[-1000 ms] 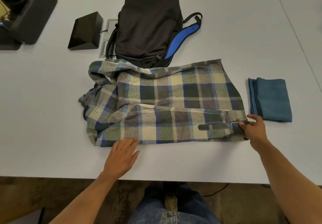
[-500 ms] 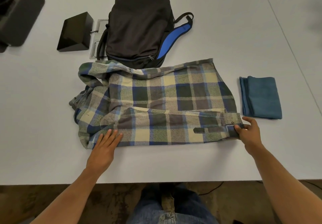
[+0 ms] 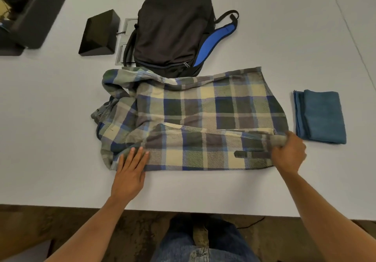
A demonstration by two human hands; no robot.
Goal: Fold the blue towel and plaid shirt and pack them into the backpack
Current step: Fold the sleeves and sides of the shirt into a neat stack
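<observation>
The plaid shirt [image 3: 203,119] lies spread sideways on the white table [image 3: 264,37], with one sleeve folded along its near edge. My left hand [image 3: 130,172] rests flat with straight fingers on the shirt's near left corner. My right hand [image 3: 289,153] grips the sleeve cuff at the shirt's right end. The blue towel [image 3: 321,117] lies folded to the right of the shirt, just beyond my right hand. The black backpack [image 3: 173,29] with a blue-lined strap lies behind the shirt, its zipper closed; the shirt's far edge overlaps its bottom.
A black wedge-shaped box [image 3: 99,34] sits left of the backpack beside a grey floor-box plate [image 3: 127,27]. A dark device [image 3: 30,15] stands at the far left corner. The table's near edge [image 3: 203,210] runs just below my forearms.
My left hand slid forward onto the shirt's near left corner. My right hand moved from pinching the cuff's tip to closing its fingers around the cuff.
</observation>
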